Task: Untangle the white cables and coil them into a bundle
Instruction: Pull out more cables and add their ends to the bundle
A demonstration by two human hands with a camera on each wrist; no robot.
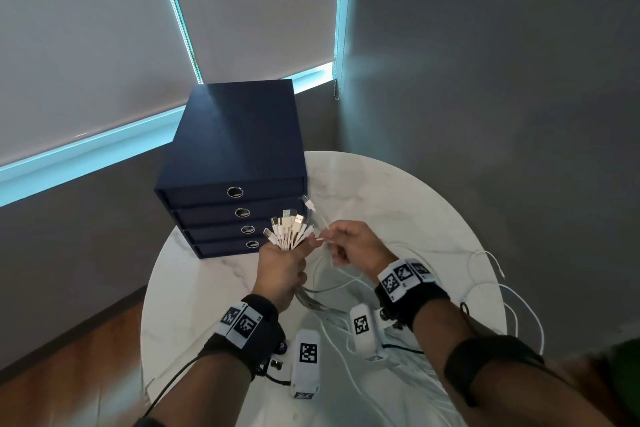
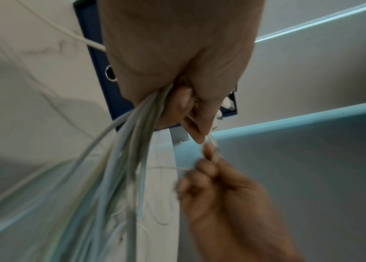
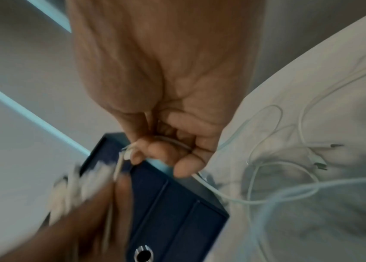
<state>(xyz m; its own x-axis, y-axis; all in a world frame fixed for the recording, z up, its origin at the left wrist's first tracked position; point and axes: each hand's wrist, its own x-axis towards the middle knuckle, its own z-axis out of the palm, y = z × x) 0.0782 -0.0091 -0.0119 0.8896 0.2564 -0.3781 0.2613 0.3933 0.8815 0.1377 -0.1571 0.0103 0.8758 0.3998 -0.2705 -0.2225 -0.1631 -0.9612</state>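
My left hand point(image 1: 282, 269) grips a bunch of white cables point(image 1: 289, 230) in a fist, with several plug ends fanned out above it. In the left wrist view the strands point(image 2: 128, 141) hang down from that fist point(image 2: 177, 70). My right hand point(image 1: 349, 243) is just to the right, pinching one thin white cable point(image 1: 320, 218) whose plug points up toward the drawers. The right wrist view shows that cable point(image 3: 211, 189) passing through the curled fingers point(image 3: 177, 156). More cable loops point(image 1: 498, 291) lie loose on the round marble table point(image 1: 398, 191).
A dark blue chest of drawers point(image 1: 235, 163) with ring pulls stands at the table's back left, close behind my hands. Two white tagged devices point(image 1: 306, 360) lie on the table near my wrists. Grey walls and window blinds surround the table; wooden floor shows at the lower left.
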